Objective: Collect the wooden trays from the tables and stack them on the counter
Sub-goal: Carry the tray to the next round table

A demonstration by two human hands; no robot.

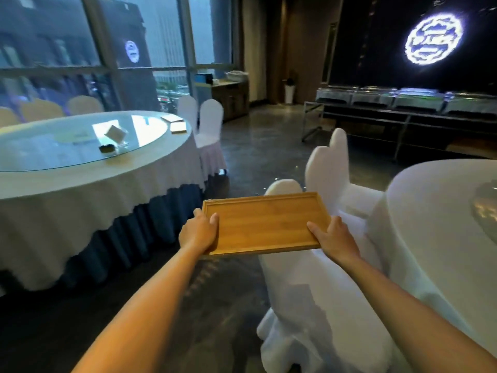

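Note:
I hold a rectangular wooden tray [265, 222] flat in front of me, above the floor between two round tables. My left hand [197, 231] grips its left short edge with the thumb on top. My right hand [332, 238] grips its right near corner, thumb on top too. The tray is empty. Two more wooden trays [177, 123] lie at the far right edge of the left round table [80, 181]. A wooden counter [230, 96] stands by the window at the back.
White-covered chairs [322, 265] stand close on my right against a second round table [435, 211]. Two more covered chairs [207, 125] stand behind the left table. A buffet stand with chafing dishes [403, 100] runs along the right back wall. Dark floor lies open ahead.

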